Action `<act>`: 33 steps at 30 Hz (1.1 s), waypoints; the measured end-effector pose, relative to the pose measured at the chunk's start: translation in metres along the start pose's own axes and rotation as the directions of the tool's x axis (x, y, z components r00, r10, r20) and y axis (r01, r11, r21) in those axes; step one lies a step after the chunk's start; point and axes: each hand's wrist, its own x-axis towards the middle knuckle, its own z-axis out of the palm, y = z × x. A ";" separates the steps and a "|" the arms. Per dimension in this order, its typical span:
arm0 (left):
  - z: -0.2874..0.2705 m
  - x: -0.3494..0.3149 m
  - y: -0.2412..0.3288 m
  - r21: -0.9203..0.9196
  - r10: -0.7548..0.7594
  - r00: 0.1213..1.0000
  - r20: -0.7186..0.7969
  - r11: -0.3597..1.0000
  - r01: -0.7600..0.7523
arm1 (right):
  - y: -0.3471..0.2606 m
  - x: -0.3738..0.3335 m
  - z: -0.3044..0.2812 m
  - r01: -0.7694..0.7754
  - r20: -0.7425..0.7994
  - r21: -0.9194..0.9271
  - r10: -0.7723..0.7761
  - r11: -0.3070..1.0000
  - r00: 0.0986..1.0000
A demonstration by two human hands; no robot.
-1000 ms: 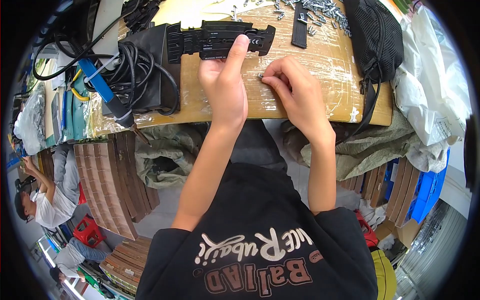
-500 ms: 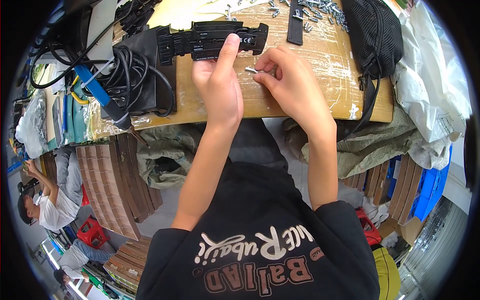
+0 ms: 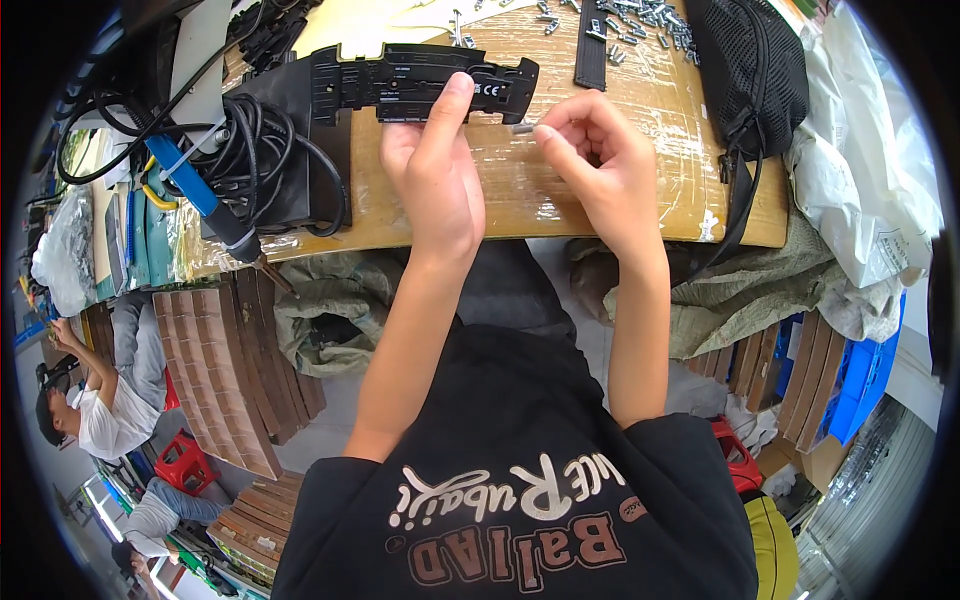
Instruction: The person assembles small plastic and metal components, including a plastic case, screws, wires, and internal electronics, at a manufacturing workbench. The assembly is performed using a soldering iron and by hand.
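My left hand (image 3: 437, 175) holds a long black plastic part (image 3: 405, 82) above the bench, its thumb pressed on the face and the fingers underneath. In a pinch between thumb and forefinger, my right hand (image 3: 610, 170) has a small silvery metal piece (image 3: 522, 128). That piece sits just below the right end of the black part, and I cannot tell whether the two touch. Loose metal pieces (image 3: 655, 22) are scattered at the far side of the bench, beside a flat black strip (image 3: 590, 62).
The wooden bench (image 3: 590, 215) carries coiled black cables (image 3: 265, 150) and a blue-handled tool (image 3: 190, 180) at left. At right lie a black mesh pouch (image 3: 750, 70) and white plastic bags (image 3: 870, 140). Two people (image 3: 105, 420) are off to the left.
My right hand has turned and lifted a little, carrying the metal piece right and up towards the black part's right end. The black part has tilted slightly in my left hand.
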 end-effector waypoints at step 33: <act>-0.002 -0.007 0.006 0.043 -0.140 0.982 0.128 0.990 0.136 | -0.006 -0.007 -0.004 0.014 -0.168 0.334 0.044 0.943 0.985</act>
